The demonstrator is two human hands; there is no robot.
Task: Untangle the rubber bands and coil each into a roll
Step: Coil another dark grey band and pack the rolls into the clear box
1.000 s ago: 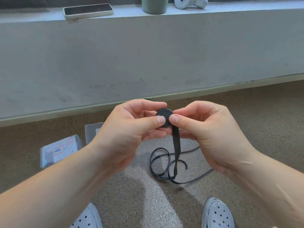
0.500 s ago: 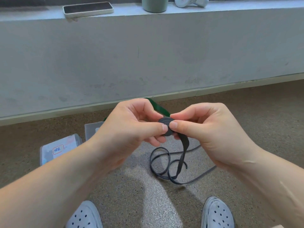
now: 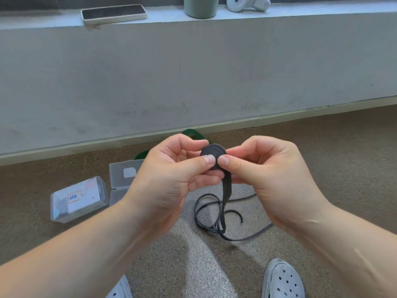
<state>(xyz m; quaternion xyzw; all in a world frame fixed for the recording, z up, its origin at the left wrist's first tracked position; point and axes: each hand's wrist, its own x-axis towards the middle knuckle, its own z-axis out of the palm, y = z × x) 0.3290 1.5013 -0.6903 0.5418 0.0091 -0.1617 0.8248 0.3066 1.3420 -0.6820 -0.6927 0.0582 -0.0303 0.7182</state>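
Fingers (image 3: 193, 164) curled in tight on both sides: left hand (image 3: 169, 181) and right hand (image 3: 270, 168) pinch the roll (image 3: 212, 149), a flat matte black rubber spiral, up over the floor (image 3: 322, 168). Its tail (image 3: 227, 190) hangs as a flat strip into floppy loops on that speckled surface. Clear plastic box (image 3: 77, 198) at left has a red-edged sticker (image 3: 74, 197) with blue handwriting, I can't read it.
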